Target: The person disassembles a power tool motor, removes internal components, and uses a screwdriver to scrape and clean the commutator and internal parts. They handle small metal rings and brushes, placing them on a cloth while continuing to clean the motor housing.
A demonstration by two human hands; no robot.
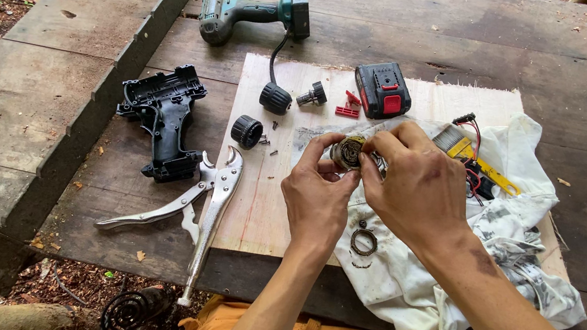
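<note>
Head cam: my left hand (318, 192) and right hand (415, 183) both pinch the greasy gear assembly (348, 152), fingers closed tight. Best kept low over the white rag (400, 282) so loose bits land soft.

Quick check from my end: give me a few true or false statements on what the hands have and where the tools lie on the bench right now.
1. Both hands, left hand and right hand, hold a small round gear part. True.
2. The locking pliers lie on the white cloth. False: they lie left of it, over the edge of the plywood sheet.
3. The green drill is in the right hand. False: it lies on the table.
4. A metal ring lies on the cloth. True.
</note>
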